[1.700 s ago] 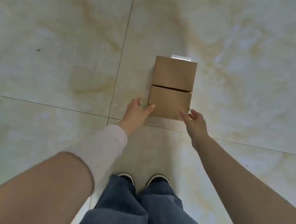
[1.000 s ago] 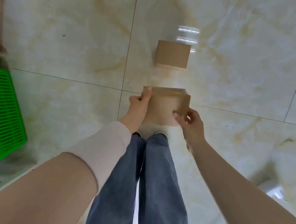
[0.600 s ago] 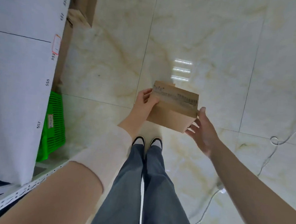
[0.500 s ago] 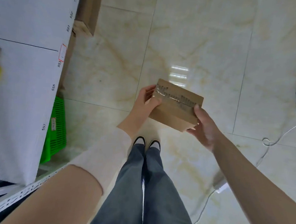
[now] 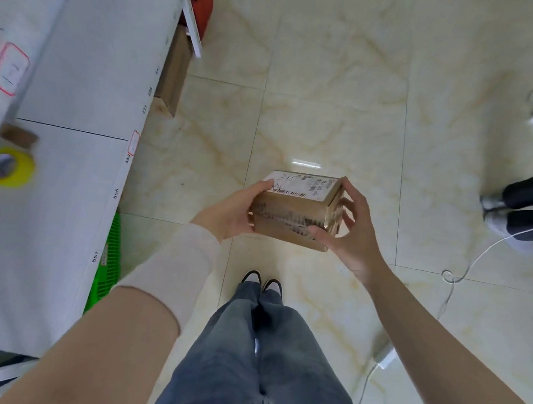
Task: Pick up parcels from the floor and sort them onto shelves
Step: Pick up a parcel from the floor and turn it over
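A small brown cardboard parcel hangs in the air at the middle of the head view, above the tiled floor. A white shipping label with a barcode faces up on its top, and clear tape runs along its front seam. My left hand grips the parcel's left end, thumb on the label. My right hand holds its right end, fingers spread around the corner. The white shelf top with number tags on its edge lies to my left.
A yellow tape roll rests on the shelf. A green basket and cardboard boxes sit below its edge. Another person's legs and shoes stand at the right. A white cable and power strip lie on the floor.
I lifted the parcel off the floor, straightened up and turned it so the label now faces up. The view swung toward the shelf; the second parcel left on the floor is out of view.
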A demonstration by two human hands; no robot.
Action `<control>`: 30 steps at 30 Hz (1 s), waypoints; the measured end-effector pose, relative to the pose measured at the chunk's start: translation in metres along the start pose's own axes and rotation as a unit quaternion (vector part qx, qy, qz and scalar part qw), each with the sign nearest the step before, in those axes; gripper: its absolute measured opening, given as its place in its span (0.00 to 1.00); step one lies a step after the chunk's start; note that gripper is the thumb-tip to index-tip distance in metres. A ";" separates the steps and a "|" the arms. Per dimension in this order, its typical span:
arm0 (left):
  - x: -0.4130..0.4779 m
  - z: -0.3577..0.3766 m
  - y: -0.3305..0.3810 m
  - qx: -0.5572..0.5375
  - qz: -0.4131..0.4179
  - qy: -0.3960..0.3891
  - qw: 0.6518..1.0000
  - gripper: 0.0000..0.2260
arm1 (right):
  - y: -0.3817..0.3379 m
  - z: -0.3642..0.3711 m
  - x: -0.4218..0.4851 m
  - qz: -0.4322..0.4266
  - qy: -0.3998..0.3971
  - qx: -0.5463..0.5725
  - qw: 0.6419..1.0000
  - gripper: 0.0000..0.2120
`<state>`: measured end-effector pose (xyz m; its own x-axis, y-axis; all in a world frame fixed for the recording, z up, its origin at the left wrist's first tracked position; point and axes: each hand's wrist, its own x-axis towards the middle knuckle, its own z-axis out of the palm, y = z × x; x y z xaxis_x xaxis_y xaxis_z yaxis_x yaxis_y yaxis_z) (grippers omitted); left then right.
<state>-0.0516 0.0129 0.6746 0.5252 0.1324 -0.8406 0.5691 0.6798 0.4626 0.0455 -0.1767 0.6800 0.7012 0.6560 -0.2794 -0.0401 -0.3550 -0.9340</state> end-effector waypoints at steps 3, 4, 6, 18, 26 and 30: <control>-0.005 0.002 0.004 -0.016 0.056 0.014 0.998 0.06 | -0.008 0.001 -0.001 0.073 0.012 0.041 0.996 0.46; -0.007 0.004 0.004 -0.013 0.083 0.020 0.996 0.07 | -0.012 0.001 -0.002 0.110 0.009 0.059 0.992 0.48; -0.008 0.005 -0.001 0.005 0.147 0.023 0.989 0.17 | -0.017 0.001 -0.004 0.174 -0.014 0.132 0.976 0.53; -0.041 -0.014 0.030 0.233 0.171 -0.066 0.955 0.30 | -0.048 -0.035 0.022 0.167 -0.133 0.118 0.970 0.34; -0.044 0.018 0.025 0.256 0.113 -0.134 0.951 0.31 | -0.070 -0.041 0.028 0.134 -0.071 0.097 0.984 0.32; -0.041 0.030 0.015 0.142 0.167 -0.049 0.974 0.30 | -0.069 -0.024 0.012 0.137 0.109 0.162 0.971 0.29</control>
<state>-0.0456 -0.0044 0.7245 0.7615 0.2324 -0.6051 0.5005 0.3825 0.7767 0.0737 -0.1596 0.7466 0.7651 0.3983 -0.5060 -0.4430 -0.2446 -0.8625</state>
